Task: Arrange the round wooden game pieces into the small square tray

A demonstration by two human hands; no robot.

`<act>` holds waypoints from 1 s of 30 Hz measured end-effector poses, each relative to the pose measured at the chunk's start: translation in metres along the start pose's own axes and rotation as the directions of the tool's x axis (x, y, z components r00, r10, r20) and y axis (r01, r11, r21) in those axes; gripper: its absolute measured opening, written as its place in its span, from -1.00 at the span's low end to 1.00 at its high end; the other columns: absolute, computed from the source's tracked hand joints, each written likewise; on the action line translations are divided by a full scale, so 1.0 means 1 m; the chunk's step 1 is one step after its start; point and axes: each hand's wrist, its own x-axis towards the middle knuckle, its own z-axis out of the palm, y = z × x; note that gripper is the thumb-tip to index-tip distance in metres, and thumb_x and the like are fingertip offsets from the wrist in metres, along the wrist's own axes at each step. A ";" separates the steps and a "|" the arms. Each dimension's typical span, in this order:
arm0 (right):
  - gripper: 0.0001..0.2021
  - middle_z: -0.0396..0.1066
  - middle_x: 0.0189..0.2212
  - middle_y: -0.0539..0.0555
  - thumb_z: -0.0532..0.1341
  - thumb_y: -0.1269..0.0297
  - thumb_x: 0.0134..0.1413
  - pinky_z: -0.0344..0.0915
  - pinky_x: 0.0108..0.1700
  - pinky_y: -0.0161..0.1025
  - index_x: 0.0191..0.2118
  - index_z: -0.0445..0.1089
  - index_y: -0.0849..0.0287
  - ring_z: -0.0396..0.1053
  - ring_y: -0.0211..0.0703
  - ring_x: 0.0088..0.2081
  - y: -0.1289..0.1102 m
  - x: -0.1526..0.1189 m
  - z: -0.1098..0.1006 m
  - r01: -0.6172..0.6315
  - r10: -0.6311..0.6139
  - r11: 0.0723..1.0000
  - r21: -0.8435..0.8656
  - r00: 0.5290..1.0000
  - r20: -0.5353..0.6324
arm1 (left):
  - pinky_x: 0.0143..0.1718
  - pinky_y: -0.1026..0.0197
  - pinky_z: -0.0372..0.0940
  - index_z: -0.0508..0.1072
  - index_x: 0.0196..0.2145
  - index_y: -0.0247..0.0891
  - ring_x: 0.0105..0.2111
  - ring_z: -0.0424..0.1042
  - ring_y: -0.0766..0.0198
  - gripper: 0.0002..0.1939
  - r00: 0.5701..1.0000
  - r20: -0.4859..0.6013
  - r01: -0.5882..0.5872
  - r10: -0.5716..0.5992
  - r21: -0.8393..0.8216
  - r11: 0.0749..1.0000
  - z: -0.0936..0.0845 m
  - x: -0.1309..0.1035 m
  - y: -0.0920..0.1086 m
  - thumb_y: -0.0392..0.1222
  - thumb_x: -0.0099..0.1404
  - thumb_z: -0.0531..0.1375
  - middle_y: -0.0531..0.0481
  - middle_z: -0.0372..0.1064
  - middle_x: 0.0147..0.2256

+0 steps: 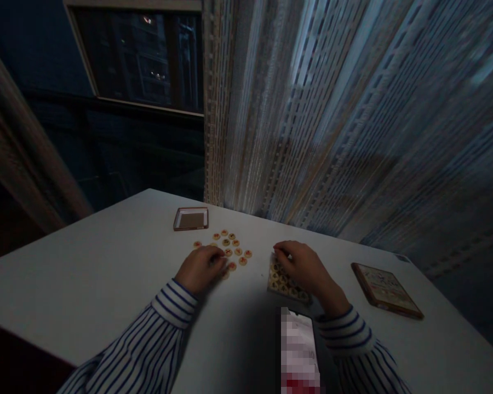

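Note:
Several round xiangqi pieces (238,251), pale wood with mostly red characters, lie loose on the white table. My left hand (201,268) rests at their near left side, its fingers curled and drawn together; whether a piece is between them is hidden. A shallow box (290,295) to the right holds rows of xiangqi pieces with dark characters. Over its far part hovers my right hand (304,265), thumb and fingers pinched near the box's far left corner. What that pinch holds, if anything, is too small to make out. The hand covers part of the box.
A phone (306,350) lies in front of the box, between my forearms. An open tray-like lid (191,219) sits at the back of the table (119,262). On the right is a flat printed case (387,290). String curtains (312,109) hang behind the table's far edge.

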 end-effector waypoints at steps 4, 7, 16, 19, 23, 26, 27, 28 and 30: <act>-0.75 0.46 -0.27 0.09 0.02 0.31 0.11 0.20 -0.15 -0.24 -0.22 0.41 0.18 0.36 -0.15 -0.22 -0.004 0.005 0.001 0.006 -0.006 1.000 -0.005 1.000 0.018 | -0.30 0.23 0.26 0.45 -0.29 -0.30 -0.34 0.40 0.20 -0.76 0.998 0.020 0.049 -0.051 0.089 0.995 -0.002 0.005 -0.012 -0.15 0.16 0.08 -0.09 0.43 -0.35; -0.74 0.46 -0.27 0.09 0.00 0.29 0.12 0.20 -0.15 -0.26 -0.22 0.41 0.18 0.36 -0.16 -0.22 -0.007 0.010 0.004 0.032 -0.032 0.999 -0.007 0.998 0.045 | -0.25 0.21 0.26 0.45 -0.23 -0.30 -0.27 0.40 0.15 -0.72 0.995 0.081 0.053 -0.065 0.152 0.987 -0.002 0.010 -0.013 -0.14 0.10 0.12 -0.13 0.43 -0.28; -0.75 0.46 -0.30 0.08 0.00 0.33 0.12 0.17 -0.17 -0.28 -0.22 0.41 0.18 0.36 -0.18 -0.22 -0.013 0.020 0.015 0.108 -0.095 0.992 -0.061 0.978 0.186 | -0.22 0.15 0.24 0.46 -0.20 -0.28 -0.24 0.40 0.10 -0.70 0.984 0.173 0.021 -0.046 0.141 0.990 0.008 0.019 -0.015 -0.19 0.09 0.12 -0.13 0.45 -0.25; -0.75 0.47 -0.30 0.08 0.01 0.34 0.11 0.17 -0.18 -0.28 -0.22 0.42 0.17 0.36 -0.19 -0.23 -0.011 0.020 0.017 0.114 -0.098 0.991 -0.071 0.974 0.202 | -0.25 0.18 0.25 0.46 -0.19 -0.26 -0.27 0.41 0.13 -0.70 0.979 0.191 0.039 -0.064 0.136 0.990 0.012 0.018 -0.018 -0.21 0.09 0.11 -0.11 0.46 -0.28; -0.75 0.47 -0.29 0.07 0.01 0.35 0.11 0.17 -0.18 -0.27 -0.23 0.42 0.16 0.37 -0.18 -0.23 -0.009 0.020 0.018 0.110 -0.094 0.991 -0.074 0.977 0.193 | -0.23 0.17 0.25 0.46 -0.17 -0.27 -0.24 0.40 0.11 -0.68 0.975 0.221 0.001 -0.036 0.159 0.987 0.013 0.018 -0.020 -0.21 0.10 0.10 -0.13 0.45 -0.25; -0.76 0.47 -0.29 0.07 0.01 0.34 0.11 0.17 -0.18 -0.27 -0.24 0.42 0.16 0.37 -0.18 -0.23 -0.009 0.020 0.017 0.104 -0.087 0.992 -0.077 0.977 0.194 | -0.23 0.16 0.26 0.46 -0.17 -0.29 -0.23 0.40 0.10 -0.68 0.973 0.227 -0.002 -0.041 0.185 0.983 0.013 0.019 -0.021 -0.21 0.12 0.08 -0.15 0.45 -0.23; -0.76 0.47 -0.29 0.08 0.01 0.34 0.11 0.17 -0.18 -0.27 -0.24 0.42 0.16 0.37 -0.18 -0.23 -0.009 0.020 0.016 0.103 -0.086 0.991 -0.080 0.977 0.196 | -0.24 0.17 0.26 0.46 -0.18 -0.28 -0.23 0.41 0.10 -0.68 0.973 0.228 0.002 -0.047 0.193 0.981 0.013 0.019 -0.022 -0.21 0.12 0.08 -0.14 0.46 -0.24; -0.76 0.47 -0.29 0.08 0.01 0.33 0.11 0.17 -0.18 -0.27 -0.24 0.42 0.16 0.37 -0.18 -0.22 -0.010 0.020 0.016 0.104 -0.086 0.991 -0.082 0.976 0.199 | -0.23 0.18 0.26 0.46 -0.18 -0.27 -0.23 0.41 0.11 -0.69 0.972 0.228 0.006 -0.052 0.198 0.980 0.013 0.019 -0.022 -0.22 0.12 0.07 -0.13 0.46 -0.24; -0.75 0.47 -0.29 0.08 0.01 0.34 0.11 0.17 -0.18 -0.27 -0.23 0.42 0.16 0.37 -0.18 -0.22 -0.010 0.019 0.016 0.109 -0.091 0.991 -0.081 0.975 0.201 | -0.21 0.19 0.26 0.46 -0.18 -0.24 -0.22 0.41 0.13 -0.69 0.972 0.225 0.014 -0.060 0.200 0.980 0.012 0.019 -0.021 -0.23 0.12 0.07 -0.11 0.46 -0.24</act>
